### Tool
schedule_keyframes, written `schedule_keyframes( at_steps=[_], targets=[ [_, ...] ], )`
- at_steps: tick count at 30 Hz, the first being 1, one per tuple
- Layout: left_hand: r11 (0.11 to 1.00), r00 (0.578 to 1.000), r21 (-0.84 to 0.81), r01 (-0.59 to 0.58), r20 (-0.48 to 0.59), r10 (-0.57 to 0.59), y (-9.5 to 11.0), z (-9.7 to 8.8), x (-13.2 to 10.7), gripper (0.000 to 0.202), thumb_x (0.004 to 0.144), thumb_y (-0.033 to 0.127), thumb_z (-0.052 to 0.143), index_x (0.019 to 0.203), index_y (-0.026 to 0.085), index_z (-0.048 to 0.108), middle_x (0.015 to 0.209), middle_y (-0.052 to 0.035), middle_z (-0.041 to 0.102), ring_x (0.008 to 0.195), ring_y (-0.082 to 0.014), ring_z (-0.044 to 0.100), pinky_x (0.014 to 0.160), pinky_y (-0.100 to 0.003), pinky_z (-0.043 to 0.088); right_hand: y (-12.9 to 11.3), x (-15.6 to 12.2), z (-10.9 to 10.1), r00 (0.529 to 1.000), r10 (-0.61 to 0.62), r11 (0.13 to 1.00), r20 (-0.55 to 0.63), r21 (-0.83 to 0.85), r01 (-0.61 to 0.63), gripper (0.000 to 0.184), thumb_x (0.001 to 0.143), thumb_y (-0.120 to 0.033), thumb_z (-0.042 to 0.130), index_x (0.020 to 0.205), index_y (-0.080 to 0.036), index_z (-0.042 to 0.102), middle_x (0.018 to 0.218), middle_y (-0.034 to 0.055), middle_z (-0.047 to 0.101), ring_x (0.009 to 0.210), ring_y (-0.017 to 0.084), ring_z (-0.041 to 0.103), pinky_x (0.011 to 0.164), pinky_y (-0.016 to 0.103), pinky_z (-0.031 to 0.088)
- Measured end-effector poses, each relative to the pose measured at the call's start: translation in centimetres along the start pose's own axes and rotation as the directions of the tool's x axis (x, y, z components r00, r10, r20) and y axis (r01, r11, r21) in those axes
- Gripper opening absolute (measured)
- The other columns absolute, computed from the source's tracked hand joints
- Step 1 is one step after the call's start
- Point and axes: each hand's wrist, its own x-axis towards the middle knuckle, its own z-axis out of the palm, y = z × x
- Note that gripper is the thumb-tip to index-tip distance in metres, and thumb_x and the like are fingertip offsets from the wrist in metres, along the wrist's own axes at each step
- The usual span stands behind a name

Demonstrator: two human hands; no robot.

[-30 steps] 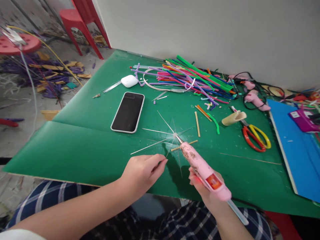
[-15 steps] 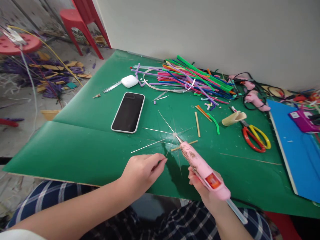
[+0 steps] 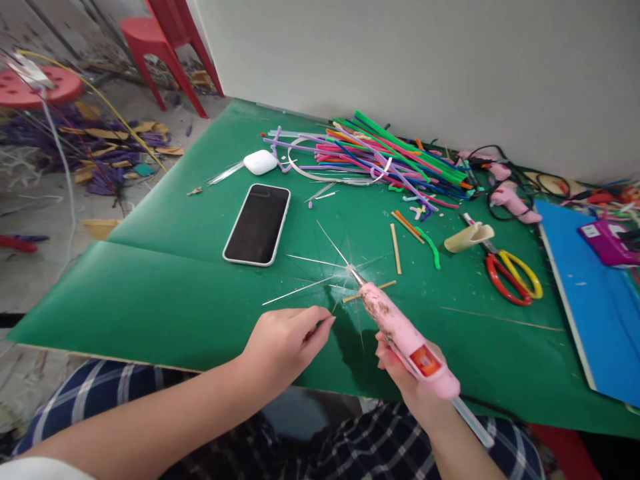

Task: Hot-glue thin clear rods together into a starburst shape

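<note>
My right hand (image 3: 407, 377) grips a pink glue gun (image 3: 405, 337). Its metal tip touches the hub of a star of thin clear spokes (image 3: 340, 270) lying on the green mat (image 3: 150, 293). My left hand (image 3: 285, 343) is closed in a pinch on the near end of one clear spoke (image 3: 336, 308), just below and left of the hub. A short wooden stick (image 3: 370, 291) lies under the gun's nose.
A phone (image 3: 257, 224) lies face up at the left, with a white earbud case (image 3: 259, 162) behind it. A heap of coloured pipe cleaners (image 3: 380, 157) fills the back. Red and yellow scissors (image 3: 510, 270), a beige clip (image 3: 469, 237) and a blue sheet (image 3: 585, 293) lie at the right.
</note>
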Motion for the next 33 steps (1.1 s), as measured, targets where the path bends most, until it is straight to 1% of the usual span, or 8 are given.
schedule_keyframes(
  at_steps=[21,33],
  targets=[
    [1.0,1.0,0.001,0.006,-0.01,-0.006,0.04,-0.03,0.13,0.019,0.083,0.022,0.047,0.072,0.018,0.061,0.047,0.0057,0.053,0.04,-0.0055,0.047,0.043,-0.016,0.034,0.09,0.16,0.05,1.0,0.004,1.0,0.006,-0.007,-0.004,0.023,0.076,-0.041,0.057,0.068,-0.019,0.055,0.055,-0.0012,0.056,0.046,0.012,0.054,0.044,0.023,0.046],
    [1.0,1.0,0.008,0.018,0.004,-0.018,-0.01,-0.06,0.05,0.018,0.083,0.022,0.047,0.072,0.018,0.061,0.046,0.0061,0.052,0.04,-0.0055,0.046,0.043,-0.016,0.034,0.66,-0.03,0.16,0.999,0.035,0.998,0.015,0.056,-0.035,0.027,0.075,-0.045,0.057,0.071,-0.019,0.056,0.057,-0.0011,0.055,0.045,0.011,0.052,0.044,0.024,0.046]
  ],
)
